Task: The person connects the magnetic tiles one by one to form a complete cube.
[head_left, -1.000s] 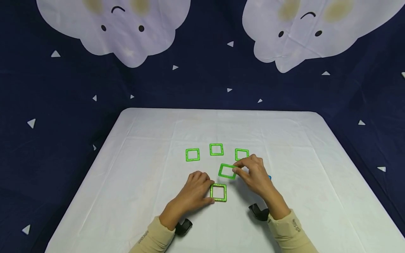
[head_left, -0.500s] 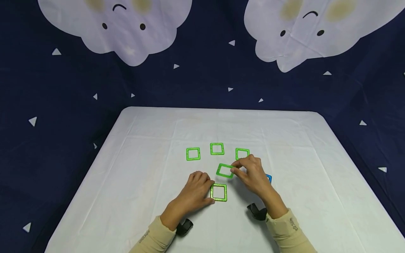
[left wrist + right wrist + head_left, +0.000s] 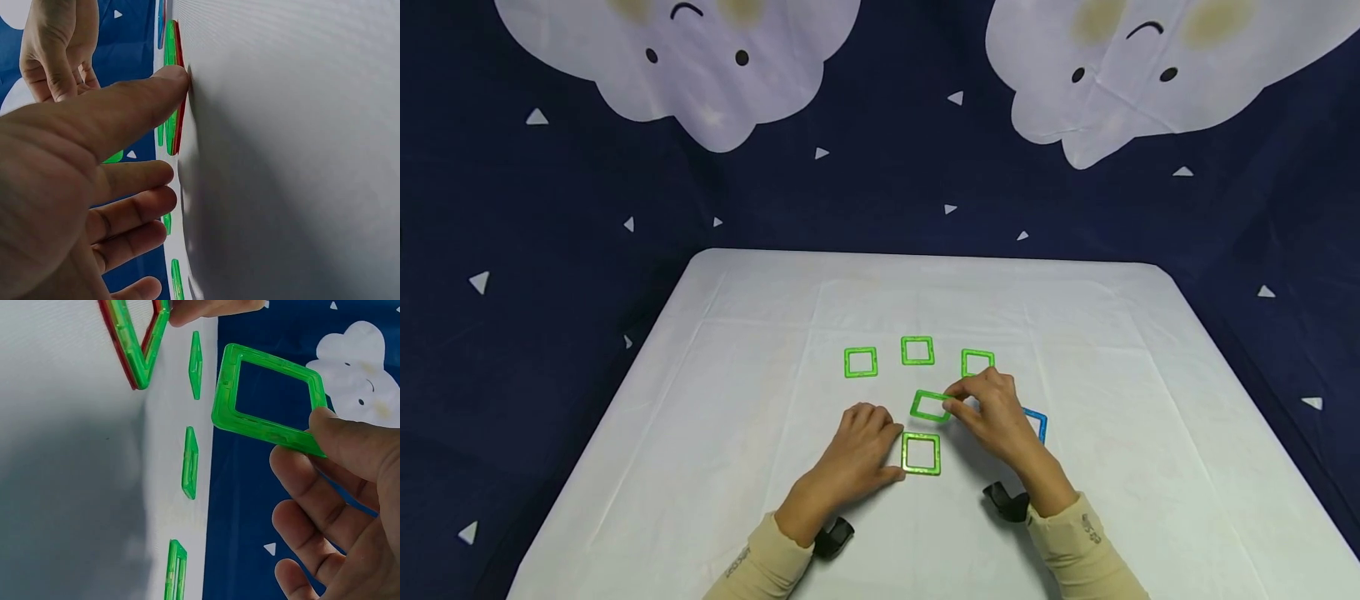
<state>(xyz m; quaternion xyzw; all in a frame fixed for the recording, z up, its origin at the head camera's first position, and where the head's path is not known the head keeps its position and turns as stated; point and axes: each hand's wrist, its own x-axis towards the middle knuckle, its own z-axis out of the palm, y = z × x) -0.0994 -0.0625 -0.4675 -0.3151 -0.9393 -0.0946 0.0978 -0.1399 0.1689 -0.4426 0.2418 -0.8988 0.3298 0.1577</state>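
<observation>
Green plastic makes the raised frame (image 3: 259, 428), which the right hand (image 3: 996, 417) holds above the desk (image 3: 752, 375), just beyond the red-and-green frame (image 3: 937, 454). This grip is narrow, pinching one end, perhaps to leave the other edges free. The left grip is wide; the left hand (image 3: 856, 448) touches the red-and-green frame, probably to steady it. Since one second ago, the raised frame has shifted slightly leftward.

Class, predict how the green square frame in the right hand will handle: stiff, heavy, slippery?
The green square frame is probably stiff: pinched at one end by the right hand, it shows no sag. Its open middle suggests lightness. Its glossy surface may be slippery.
</observation>
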